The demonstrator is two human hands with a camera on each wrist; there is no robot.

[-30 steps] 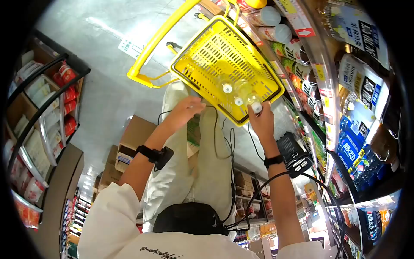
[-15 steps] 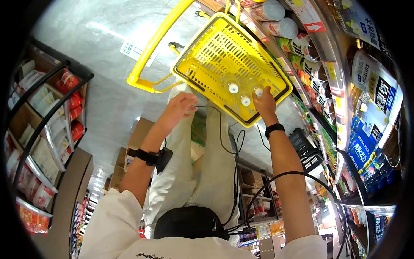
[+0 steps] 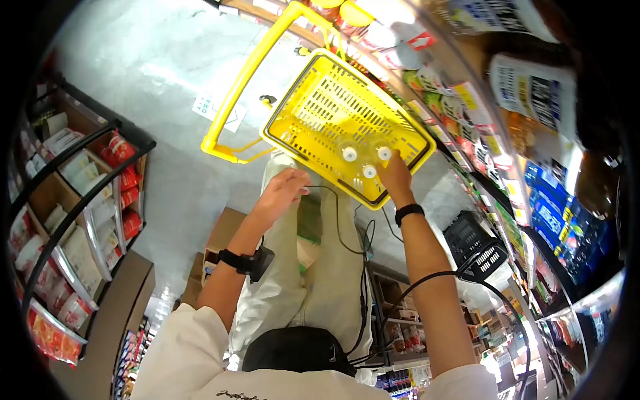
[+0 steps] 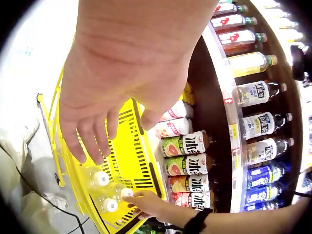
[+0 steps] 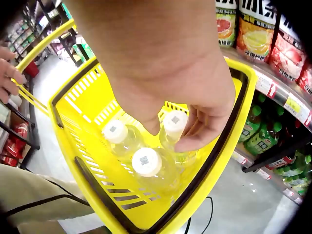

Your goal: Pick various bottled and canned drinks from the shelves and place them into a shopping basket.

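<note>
Three clear bottles with white caps stand inside a yellow basket (image 3: 320, 110). My right hand (image 3: 398, 179) reaches over the basket's near right edge. Seen from the right wrist, its thumb and fingers grip the rightmost bottle (image 5: 174, 124) around the neck, beside another bottle (image 5: 115, 131) and the nearest one (image 5: 147, 163). My left hand (image 3: 287, 190) is held off the basket's near left side, holding nothing. From the left wrist, the fingers of my left hand (image 4: 117, 73) look spread and loosely bent above the basket (image 4: 129, 156).
Drink shelves (image 4: 234, 131) run along the right side. The basket's yellow handle (image 3: 233, 87) stands to its left. A black crate (image 3: 473, 243) is at the lower right, and packaged goods (image 3: 123, 153) fill racks at the left. Black cables (image 3: 340, 230) hang near the legs.
My right hand has moved the gripped bottle from the near right edge further into the basket, close to the other two. The head view has shifted a little; my left hand stays empty.
</note>
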